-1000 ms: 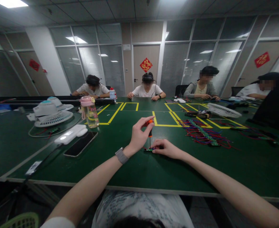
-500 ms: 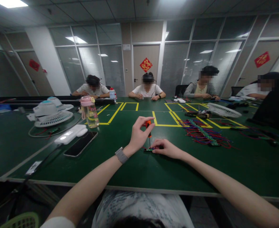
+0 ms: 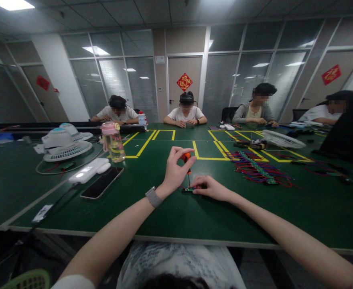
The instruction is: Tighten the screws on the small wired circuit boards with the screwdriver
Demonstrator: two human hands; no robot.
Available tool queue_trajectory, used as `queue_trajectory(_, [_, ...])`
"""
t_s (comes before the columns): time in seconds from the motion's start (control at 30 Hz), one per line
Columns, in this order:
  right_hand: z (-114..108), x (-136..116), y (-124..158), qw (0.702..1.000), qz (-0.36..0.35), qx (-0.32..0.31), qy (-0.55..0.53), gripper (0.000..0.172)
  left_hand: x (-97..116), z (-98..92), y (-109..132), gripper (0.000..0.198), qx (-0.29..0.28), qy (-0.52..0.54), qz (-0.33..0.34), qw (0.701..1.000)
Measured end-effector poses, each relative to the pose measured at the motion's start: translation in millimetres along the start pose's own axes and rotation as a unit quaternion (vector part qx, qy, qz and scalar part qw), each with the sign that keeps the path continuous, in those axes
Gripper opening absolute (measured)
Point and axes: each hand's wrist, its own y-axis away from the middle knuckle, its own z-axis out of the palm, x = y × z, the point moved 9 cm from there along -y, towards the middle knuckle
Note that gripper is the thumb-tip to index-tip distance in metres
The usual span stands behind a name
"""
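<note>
An orange and black screwdriver stands nearly upright, its handle inside the curled fingers of my left hand. Its thin shaft runs down to a small green circuit board on the table. My right hand rests low beside the board, thumb and fingertips pinching its right end, where red and blue wires show. The exact contact of the screwdriver tip is too small to make out. To the right lies a row of similar circuit boards with many red and blue wires.
On the green table at left are a phone, a white power strip, a pink-lidded bottle and white fans. A fan part lies far right. Several people sit along the far side.
My hands, the screwdriver and the circuit board hold almost the same place. Across the table, the middle person's hands have drawn closer together.
</note>
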Motion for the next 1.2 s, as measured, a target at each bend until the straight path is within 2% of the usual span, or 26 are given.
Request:
queue_trajectory(0.2, [0.4,-0.9,-0.3,1.000,-0.004,-0.003,-0.002,0.026,-0.9,9.7,0.8,0.033,-0.045,0.077,-0.018,0.996])
queue_trajectory(0.37, [-0.1,0.0,-0.1,1.000,-0.004,0.003,-0.005,0.027,2.1,3.9,1.1,0.025,-0.019,0.009,0.003,1.000])
queue_trajectory(0.6, [-0.5,0.0,0.0,1.000,-0.001,0.007,-0.006,0.027,5.4,23.0,3.0,0.037,-0.120,0.086,-0.005,0.989])
queue_trajectory(0.83, [0.0,-0.3,-0.1,1.000,-0.004,0.004,-0.016,0.026,11.0,10.3,0.6,0.027,-0.062,-0.008,0.018,0.998])
queue_trajectory(1.03, [-0.3,-1.9,0.2,1.000,0.000,0.002,-0.012,0.026,2.7,19.2,-0.7,0.035,-0.105,0.088,-0.013,0.990])
queue_trajectory(1.1, [-0.3,-1.9,0.4,1.000,0.002,0.001,-0.011,0.026,-0.6,17.3,-1.8,0.034,-0.092,0.084,-0.022,0.992])
queue_trajectory(1.2, [0.3,-1.2,0.4,1.000,0.001,-0.004,-0.007,0.026,0.4,9.6,-3.9,0.028,-0.059,0.020,-0.006,0.998])
